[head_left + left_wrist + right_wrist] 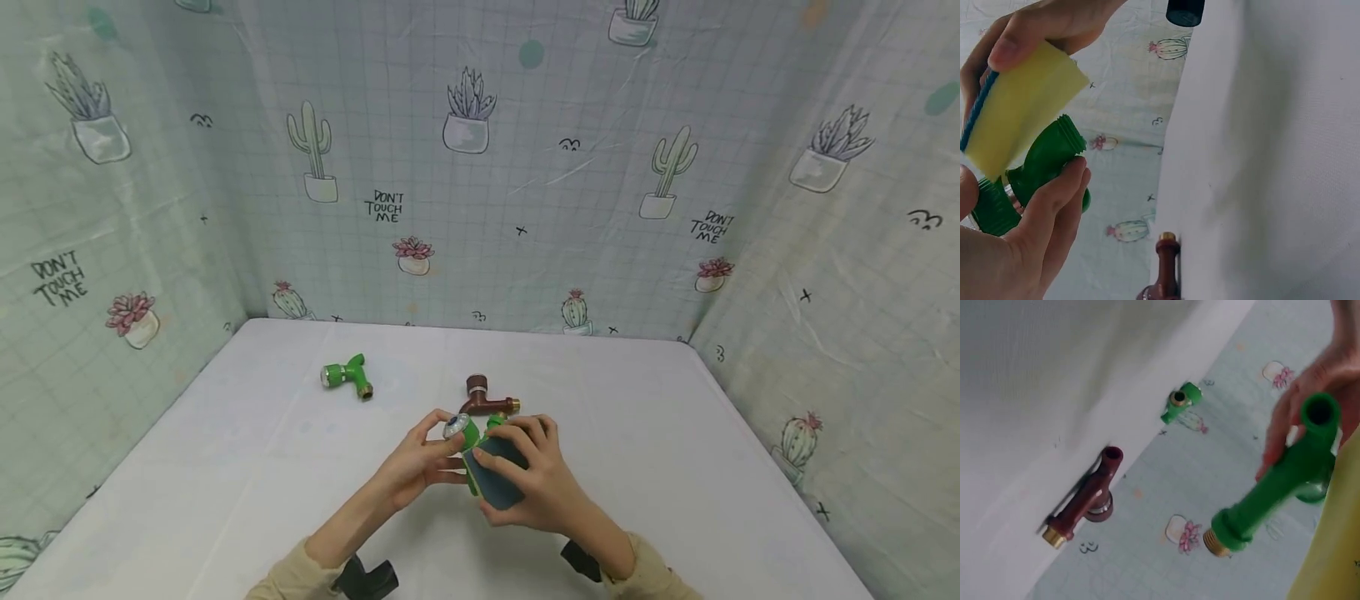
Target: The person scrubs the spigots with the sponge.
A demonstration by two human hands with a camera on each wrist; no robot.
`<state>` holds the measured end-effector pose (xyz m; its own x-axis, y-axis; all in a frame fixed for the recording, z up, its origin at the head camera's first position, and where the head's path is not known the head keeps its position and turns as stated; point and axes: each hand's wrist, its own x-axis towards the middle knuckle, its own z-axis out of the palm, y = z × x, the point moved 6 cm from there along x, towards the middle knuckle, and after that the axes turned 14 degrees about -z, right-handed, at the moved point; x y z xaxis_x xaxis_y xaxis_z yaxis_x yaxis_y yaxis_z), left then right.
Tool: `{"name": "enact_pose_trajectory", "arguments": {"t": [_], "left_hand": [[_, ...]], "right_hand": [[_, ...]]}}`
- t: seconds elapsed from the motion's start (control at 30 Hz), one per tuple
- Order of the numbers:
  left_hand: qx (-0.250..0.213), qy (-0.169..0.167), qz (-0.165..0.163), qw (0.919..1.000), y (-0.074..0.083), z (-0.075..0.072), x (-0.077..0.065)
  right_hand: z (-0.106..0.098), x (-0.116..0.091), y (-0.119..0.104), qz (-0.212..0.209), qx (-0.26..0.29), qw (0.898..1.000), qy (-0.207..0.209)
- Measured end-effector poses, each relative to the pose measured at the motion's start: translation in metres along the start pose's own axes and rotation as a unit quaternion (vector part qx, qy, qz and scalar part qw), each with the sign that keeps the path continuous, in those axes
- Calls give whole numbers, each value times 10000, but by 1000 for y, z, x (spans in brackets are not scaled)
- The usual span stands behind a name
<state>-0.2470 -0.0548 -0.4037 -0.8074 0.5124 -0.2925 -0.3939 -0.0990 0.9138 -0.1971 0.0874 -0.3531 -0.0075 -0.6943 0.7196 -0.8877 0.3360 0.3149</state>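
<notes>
Cactus-print cloth rises behind a white table

Left hand grips a green tap, fingers and thumb curled round it above the tabletop; right hand holds a sponge between thumb and fingers, its yellow side turned to the green tap, blue side outward; a brown tap lies just beyond both hands, a second green tap farther off to the left

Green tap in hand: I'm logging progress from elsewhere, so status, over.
Left hand grips green tap. Right hand holds sponge close beside it, contact unclear. Brown tap lies beyond, not in the way.
</notes>
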Motion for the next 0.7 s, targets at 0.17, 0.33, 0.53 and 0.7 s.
{"name": "enact_pose_trajectory", "arguments": {"t": [0.17,0.33,0.53,0.7], "left_hand": [[64,236,154,9996,3,-3,-1],[29,508,99,9987,0,-13,-2],[230,426,-142,9987,-1,-18,-1],[406,43,-202,9990,-1,-10,0]], "right_hand": [[16,-1,-11,-146,-17,9988,-459],[19,-12,-16,-147,536,9962,-672],[5,-18,12,402,504,9979,1],[5,-15,37,1233,254,9917,268]]}}
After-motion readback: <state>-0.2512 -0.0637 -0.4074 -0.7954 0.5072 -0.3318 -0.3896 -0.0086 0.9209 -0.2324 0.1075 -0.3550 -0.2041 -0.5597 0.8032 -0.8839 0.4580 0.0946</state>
